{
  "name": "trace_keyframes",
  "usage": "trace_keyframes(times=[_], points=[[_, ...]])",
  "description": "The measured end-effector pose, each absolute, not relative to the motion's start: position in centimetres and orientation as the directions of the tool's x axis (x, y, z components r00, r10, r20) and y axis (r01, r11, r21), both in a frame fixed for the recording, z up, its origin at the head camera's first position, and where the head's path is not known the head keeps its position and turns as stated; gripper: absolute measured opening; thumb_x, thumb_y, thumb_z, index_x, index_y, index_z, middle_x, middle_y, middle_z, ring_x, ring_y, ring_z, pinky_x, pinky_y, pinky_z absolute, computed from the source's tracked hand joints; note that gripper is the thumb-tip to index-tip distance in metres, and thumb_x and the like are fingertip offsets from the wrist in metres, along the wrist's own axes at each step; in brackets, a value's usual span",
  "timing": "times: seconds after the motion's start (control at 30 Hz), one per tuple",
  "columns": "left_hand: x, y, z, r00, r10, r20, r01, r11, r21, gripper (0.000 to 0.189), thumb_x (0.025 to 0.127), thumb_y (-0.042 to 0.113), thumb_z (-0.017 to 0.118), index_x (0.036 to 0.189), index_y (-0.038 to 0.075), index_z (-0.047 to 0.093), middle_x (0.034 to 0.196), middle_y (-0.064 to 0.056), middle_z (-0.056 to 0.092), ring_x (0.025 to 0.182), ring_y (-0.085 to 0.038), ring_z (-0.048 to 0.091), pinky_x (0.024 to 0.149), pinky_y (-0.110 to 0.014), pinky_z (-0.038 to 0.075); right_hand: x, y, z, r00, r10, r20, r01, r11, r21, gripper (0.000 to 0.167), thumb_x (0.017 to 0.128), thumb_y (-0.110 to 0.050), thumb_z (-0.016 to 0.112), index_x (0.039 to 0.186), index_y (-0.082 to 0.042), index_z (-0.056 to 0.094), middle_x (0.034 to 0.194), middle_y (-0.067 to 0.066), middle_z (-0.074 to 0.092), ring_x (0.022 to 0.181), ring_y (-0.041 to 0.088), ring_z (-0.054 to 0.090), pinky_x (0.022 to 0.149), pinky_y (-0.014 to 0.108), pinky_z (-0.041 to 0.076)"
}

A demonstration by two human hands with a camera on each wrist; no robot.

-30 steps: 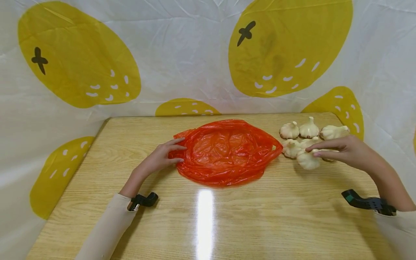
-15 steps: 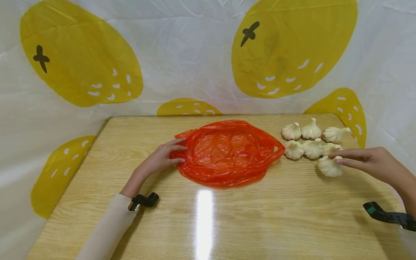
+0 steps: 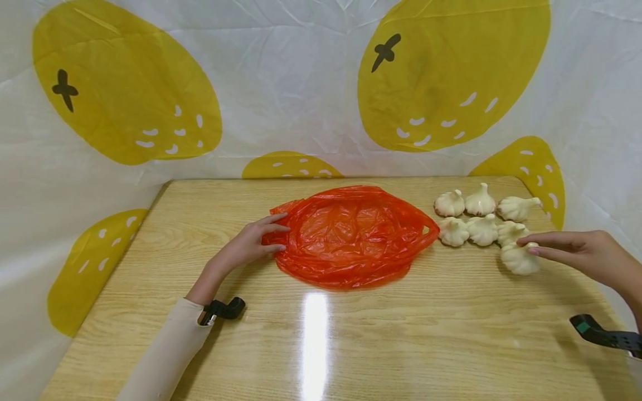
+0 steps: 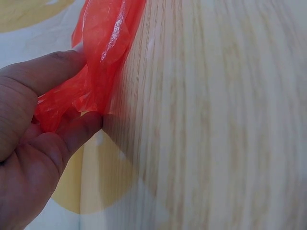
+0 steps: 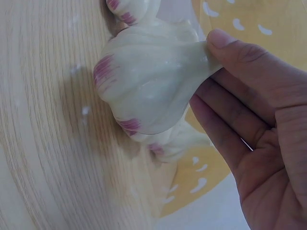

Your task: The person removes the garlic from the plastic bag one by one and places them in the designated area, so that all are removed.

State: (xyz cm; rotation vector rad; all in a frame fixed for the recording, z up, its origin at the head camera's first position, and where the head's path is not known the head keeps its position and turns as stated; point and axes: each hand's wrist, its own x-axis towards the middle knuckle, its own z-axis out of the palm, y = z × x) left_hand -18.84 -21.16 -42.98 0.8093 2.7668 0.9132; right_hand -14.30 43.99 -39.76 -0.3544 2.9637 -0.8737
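Note:
A red plastic bag (image 3: 346,239) lies spread with its mouth up in the middle of the wooden table. At its left end my left hand (image 3: 243,242) holds the edge; in the left wrist view the crinkled red plastic (image 4: 108,52) sits between thumb and fingers. Over at the right, my right hand (image 3: 587,253) pinches a garlic bulb (image 3: 519,262) by its stem. That garlic bulb (image 5: 144,81) shows purple streaks near its base in the right wrist view, its root side tilted toward the table. Its top overlaps another garlic bulb (image 3: 511,231) behind it.
Several more garlic bulbs (image 3: 482,229) stand in two rows right of the bag, the nearest close to the bag's right handle. A white cloth with yellow fruit prints (image 3: 291,83) hangs behind and beside the table (image 3: 401,340).
My right hand has carried the garlic bulb rightward, from in front of the middle of the row to its right end. My left hand and the bag have stayed in place.

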Motion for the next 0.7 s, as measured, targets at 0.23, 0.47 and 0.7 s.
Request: trace_keyframes(times=[0.23,0.47,0.7], points=[[-18.9,-21.1,-43.2,-0.852,0.521,0.055,0.448,0.671,0.591,0.042,0.092,0.017,0.077,0.131,0.004,0.068,0.16,-0.012,0.04,0.148,-0.038,0.035,0.119,-0.054,0.032,-14.1,44.5,-39.9,-0.979,-0.202,0.018,-0.183,0.84,-0.51,0.031,0.098,-0.021,0.071,0.126,-0.009,0.072,0.104,-0.038,0.059,0.089,-0.026,0.047,0.062,0.014,0.051],[-18.6,-21.0,-43.0,-0.85,0.524,0.057,0.46,0.686,0.563,0.048,0.094,0.022,0.076,0.137,0.004,0.064,0.163,-0.012,0.034,0.148,-0.04,0.033,0.119,-0.056,0.031,-13.9,44.7,-40.4,-0.973,-0.227,0.039,-0.217,0.849,-0.482,0.027,0.095,-0.02,0.073,0.121,-0.012,0.075,0.1,-0.035,0.063,0.087,-0.024,0.048,0.06,0.019,0.052],[-17.2,-21.0,-41.9,-0.861,0.504,0.067,0.452,0.697,0.557,0.064,0.097,0.027,0.072,0.152,0.007,0.047,0.169,-0.008,0.02,0.152,-0.038,0.025,0.119,-0.057,0.03,-14.1,44.9,-40.4,-0.957,-0.275,0.086,-0.285,0.851,-0.44,0.028,0.093,-0.016,0.075,0.121,-0.014,0.075,0.107,-0.043,0.053,0.09,-0.027,0.043,0.059,0.027,0.056]])
